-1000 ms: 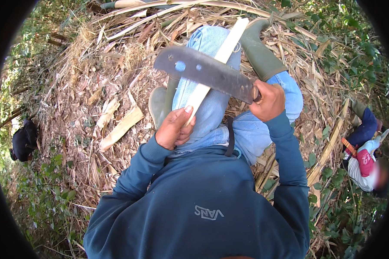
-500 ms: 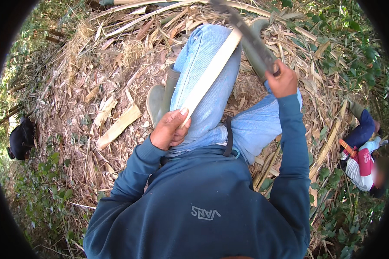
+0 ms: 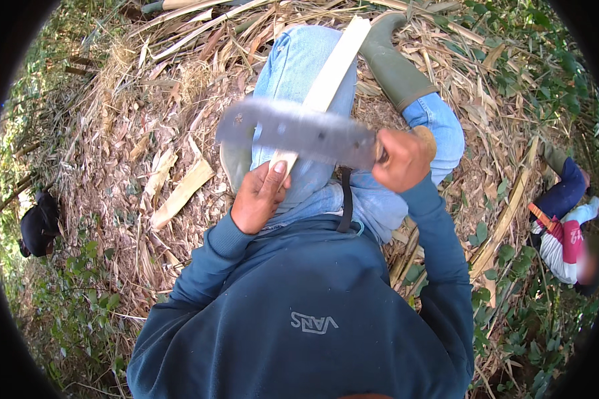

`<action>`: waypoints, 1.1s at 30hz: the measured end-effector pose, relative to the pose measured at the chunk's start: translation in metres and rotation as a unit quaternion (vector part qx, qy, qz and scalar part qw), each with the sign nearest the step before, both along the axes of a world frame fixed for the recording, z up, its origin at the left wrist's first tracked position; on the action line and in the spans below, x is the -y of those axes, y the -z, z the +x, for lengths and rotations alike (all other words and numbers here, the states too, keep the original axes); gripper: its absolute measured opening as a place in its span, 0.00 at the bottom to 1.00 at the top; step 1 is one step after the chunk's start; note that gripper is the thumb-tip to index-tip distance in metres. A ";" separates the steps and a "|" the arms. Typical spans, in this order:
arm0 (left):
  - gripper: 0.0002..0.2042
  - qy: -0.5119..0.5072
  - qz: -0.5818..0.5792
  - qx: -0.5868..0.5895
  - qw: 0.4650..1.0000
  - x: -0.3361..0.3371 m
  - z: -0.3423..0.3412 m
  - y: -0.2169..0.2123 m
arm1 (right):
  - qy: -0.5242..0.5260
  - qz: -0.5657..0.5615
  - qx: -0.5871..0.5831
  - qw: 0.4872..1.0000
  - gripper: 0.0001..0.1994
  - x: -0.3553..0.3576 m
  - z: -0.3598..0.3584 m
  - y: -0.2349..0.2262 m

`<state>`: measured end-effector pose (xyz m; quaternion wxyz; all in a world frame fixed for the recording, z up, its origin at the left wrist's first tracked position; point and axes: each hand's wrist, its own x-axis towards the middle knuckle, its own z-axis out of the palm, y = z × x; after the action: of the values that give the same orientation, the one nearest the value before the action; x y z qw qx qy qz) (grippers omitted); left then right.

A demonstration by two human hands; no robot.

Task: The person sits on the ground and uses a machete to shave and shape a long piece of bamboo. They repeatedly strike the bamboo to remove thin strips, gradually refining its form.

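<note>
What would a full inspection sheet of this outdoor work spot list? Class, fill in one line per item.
Surface: ground covered in dry leaves and split cane.
Job's things: pale wooden strip lying along the knee; broad blade crossing it.
Clutter: loose pale strips; a dark bag.
Grips: left hand holds the strip's near end; right hand grasps the blade's handle.
Cables: nothing seen.
Surroundings: green undergrowth; another person at right.

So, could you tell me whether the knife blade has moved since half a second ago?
Yes. The blade, in the right hand, has come down from up by the green boot and now lies across the pale strip over the knee.
</note>
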<state>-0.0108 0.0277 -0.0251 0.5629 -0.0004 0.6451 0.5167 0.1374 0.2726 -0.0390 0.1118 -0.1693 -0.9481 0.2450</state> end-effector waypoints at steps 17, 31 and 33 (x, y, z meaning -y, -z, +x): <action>0.20 0.015 0.022 0.005 1.000 0.002 -0.009 -0.003 | 0.001 -0.017 0.009 1.000 0.11 0.004 -0.010 -0.007; 0.19 0.021 0.017 -0.015 1.000 0.011 -0.006 -0.004 | 0.018 0.000 0.029 0.999 0.13 -0.020 -0.015 0.002; 0.19 0.021 0.006 0.000 1.000 0.011 -0.007 -0.008 | 0.109 -0.039 0.017 0.993 0.12 -0.033 -0.024 0.004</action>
<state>-0.0179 0.0164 -0.0176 0.5734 0.0169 0.6418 0.5090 0.1132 0.3061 -0.0430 0.1149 -0.2799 -0.9154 0.2655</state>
